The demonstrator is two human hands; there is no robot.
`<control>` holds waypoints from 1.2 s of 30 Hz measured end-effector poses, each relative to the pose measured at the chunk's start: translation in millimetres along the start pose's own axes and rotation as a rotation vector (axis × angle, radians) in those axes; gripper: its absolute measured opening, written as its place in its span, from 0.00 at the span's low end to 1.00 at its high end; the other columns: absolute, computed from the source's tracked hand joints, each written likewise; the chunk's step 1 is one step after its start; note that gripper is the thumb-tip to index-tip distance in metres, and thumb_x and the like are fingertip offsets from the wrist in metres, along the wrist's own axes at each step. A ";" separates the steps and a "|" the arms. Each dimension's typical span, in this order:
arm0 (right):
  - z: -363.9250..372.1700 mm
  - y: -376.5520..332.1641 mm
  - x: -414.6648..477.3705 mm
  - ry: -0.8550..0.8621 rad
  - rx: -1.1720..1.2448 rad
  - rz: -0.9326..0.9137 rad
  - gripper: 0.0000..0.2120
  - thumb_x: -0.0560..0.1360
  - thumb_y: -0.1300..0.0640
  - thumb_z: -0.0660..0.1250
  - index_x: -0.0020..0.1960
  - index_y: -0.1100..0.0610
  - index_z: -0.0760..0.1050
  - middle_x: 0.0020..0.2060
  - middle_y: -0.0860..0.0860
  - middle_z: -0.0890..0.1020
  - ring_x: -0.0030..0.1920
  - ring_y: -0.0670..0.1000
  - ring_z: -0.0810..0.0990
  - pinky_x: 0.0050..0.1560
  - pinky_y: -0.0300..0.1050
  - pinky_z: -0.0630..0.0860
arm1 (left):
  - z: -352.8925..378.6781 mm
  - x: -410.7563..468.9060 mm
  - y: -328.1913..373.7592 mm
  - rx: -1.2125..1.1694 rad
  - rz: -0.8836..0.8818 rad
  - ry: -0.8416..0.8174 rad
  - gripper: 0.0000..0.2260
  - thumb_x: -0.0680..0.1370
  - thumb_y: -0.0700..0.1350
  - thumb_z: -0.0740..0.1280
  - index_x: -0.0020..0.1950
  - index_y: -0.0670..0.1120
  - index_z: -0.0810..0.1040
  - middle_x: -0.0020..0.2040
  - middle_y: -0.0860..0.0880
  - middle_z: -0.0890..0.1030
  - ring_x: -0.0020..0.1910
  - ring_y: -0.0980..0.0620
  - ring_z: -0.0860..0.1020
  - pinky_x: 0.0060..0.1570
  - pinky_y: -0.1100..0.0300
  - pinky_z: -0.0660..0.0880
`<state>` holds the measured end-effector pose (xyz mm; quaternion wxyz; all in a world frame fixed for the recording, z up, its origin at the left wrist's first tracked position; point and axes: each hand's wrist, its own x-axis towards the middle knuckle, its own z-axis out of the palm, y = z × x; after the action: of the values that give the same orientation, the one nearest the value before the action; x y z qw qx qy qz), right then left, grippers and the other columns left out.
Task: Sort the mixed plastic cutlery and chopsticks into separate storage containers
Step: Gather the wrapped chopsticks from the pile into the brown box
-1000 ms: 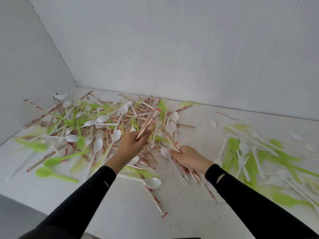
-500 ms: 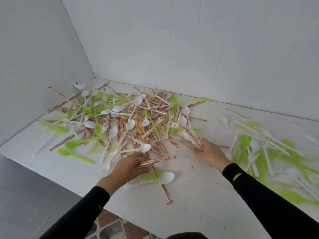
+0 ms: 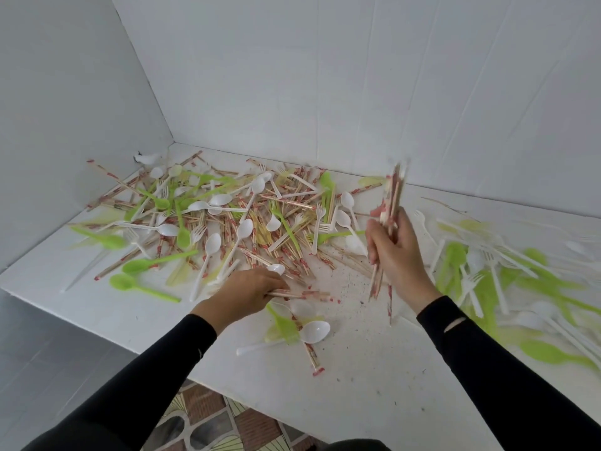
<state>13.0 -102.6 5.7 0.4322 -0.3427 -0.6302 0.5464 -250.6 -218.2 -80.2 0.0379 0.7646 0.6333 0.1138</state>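
Beside the pile [image 3: 244, 222], left hand [image 3: 247, 291] grips flat-lying chopsticks [image 3: 312, 294]; right hand [image 3: 395, 252] clutches an upright bundle [image 3: 392, 203].

Red-wrapped wooden chopsticks and white and lime-green plastic spoons and forks lie tangled in a flat heap [image 3: 227, 222]; one blurred chopstick bundle [image 3: 392, 203] stands nearly upright, raised.

You can read no text here. Red print on the wrapped chopsticks [image 3: 311, 356] is too small to resolve.
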 end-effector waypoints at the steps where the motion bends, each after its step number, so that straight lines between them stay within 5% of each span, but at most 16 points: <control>1: 2.3 6.0 -7.3 -0.006 0.008 0.017 0.03 0.81 0.55 0.64 0.49 0.53 0.71 0.31 0.53 0.67 0.30 0.53 0.64 0.30 0.43 0.68 | -0.8 2.3 0.2 0.022 0.044 -0.006 0.11 0.75 0.40 0.70 0.52 0.54 0.84 0.50 0.59 0.84 0.50 0.52 0.82 0.33 0.55 0.79; 4: 4.0 26.3 -28.1 0.004 -0.034 0.147 0.19 0.75 0.45 0.69 0.38 0.58 0.67 0.30 0.56 0.65 0.31 0.54 0.63 0.35 0.48 0.66 | -0.2 6.9 -3.7 0.092 0.149 0.010 0.12 0.70 0.39 0.75 0.49 0.54 0.85 0.47 0.58 0.83 0.44 0.52 0.82 0.28 0.60 0.77; 8: 0.9 39.8 -36.3 -0.004 -0.244 0.244 0.24 0.75 0.38 0.63 0.35 0.59 0.73 0.27 0.54 0.73 0.30 0.52 0.73 0.38 0.44 0.73 | 2.1 9.0 -5.2 0.138 0.217 0.068 0.04 0.74 0.42 0.70 0.48 0.50 0.81 0.45 0.53 0.80 0.42 0.51 0.80 0.22 0.62 0.71; 10: -2.3 39.9 -25.1 0.038 -0.286 0.233 0.23 0.79 0.40 0.59 0.40 0.59 0.76 0.25 0.51 0.73 0.28 0.50 0.72 0.35 0.42 0.73 | 0.4 13.5 -3.2 0.111 0.190 0.142 0.06 0.77 0.47 0.63 0.48 0.49 0.80 0.44 0.52 0.79 0.41 0.51 0.78 0.23 0.64 0.67; 13: -10.8 45.7 1.3 0.006 -0.488 0.239 0.11 0.83 0.49 0.58 0.49 0.52 0.76 0.30 0.47 0.73 0.27 0.49 0.69 0.28 0.41 0.67 | -8.8 22.7 -1.6 0.125 0.149 0.185 0.04 0.74 0.46 0.72 0.46 0.48 0.81 0.44 0.53 0.81 0.40 0.50 0.79 0.24 0.61 0.71; 18: -13.9 65.3 21.3 -0.255 -0.991 0.242 0.14 0.81 0.45 0.60 0.40 0.50 0.72 0.35 0.47 0.75 0.34 0.49 0.75 0.31 0.40 0.67 | -33.3 34.9 4.0 0.315 0.086 0.232 0.07 0.70 0.45 0.76 0.43 0.48 0.79 0.37 0.53 0.79 0.36 0.49 0.76 0.20 0.62 0.61; 22: -7.6 75.8 29.6 -0.304 -1.110 0.135 0.19 0.79 0.42 0.63 0.63 0.52 0.75 0.56 0.48 0.74 0.47 0.50 0.79 0.38 0.42 0.71 | -53.5 38.7 -3.4 0.377 -0.006 0.310 0.10 0.70 0.48 0.78 0.43 0.48 0.79 0.38 0.52 0.77 0.37 0.49 0.75 0.21 0.62 0.62; 25: -4.5 80.6 32.9 -0.366 -1.307 0.102 0.19 0.80 0.41 0.61 0.65 0.50 0.74 0.58 0.49 0.70 0.46 0.51 0.79 0.36 0.42 0.69 | -65.6 37.2 -12.2 0.398 -0.071 0.287 0.12 0.67 0.52 0.79 0.39 0.48 0.79 0.36 0.52 0.77 0.37 0.48 0.77 0.23 0.62 0.64; 28: -2.6 81.9 34.0 -0.321 -1.415 0.075 0.16 0.82 0.46 0.58 0.63 0.53 0.74 0.57 0.50 0.72 0.40 0.51 0.76 0.37 0.43 0.69 | -67.1 33.6 -21.6 0.324 -0.212 0.312 0.09 0.73 0.51 0.75 0.42 0.48 0.80 0.36 0.52 0.78 0.38 0.48 0.77 0.27 0.61 0.65; 31: -5.1 82.7 32.8 -0.311 -1.423 0.078 0.13 0.82 0.50 0.57 0.62 0.54 0.73 0.53 0.49 0.75 0.41 0.51 0.76 0.38 0.43 0.70 | -63.6 32.5 -22.2 -0.006 -0.330 0.231 0.03 0.80 0.45 0.66 0.51 0.47 0.79 0.38 0.51 0.77 0.37 0.49 0.75 0.35 0.57 0.69; 36: -13.3 86.6 27.5 -0.286 -1.466 0.089 0.11 0.81 0.53 0.59 0.61 0.54 0.73 0.51 0.49 0.75 0.39 0.51 0.76 0.39 0.43 0.71 | -54.1 31.3 -16.8 -0.190 -0.408 0.042 0.08 0.78 0.52 0.70 0.45 0.49 0.77 0.35 0.53 0.76 0.33 0.57 0.73 0.33 0.60 0.68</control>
<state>11.0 -57.9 -74.6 -0.0155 -0.4937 -0.8684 0.0425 -273.4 -189.0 -27.2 0.1186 0.6111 0.7619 0.1788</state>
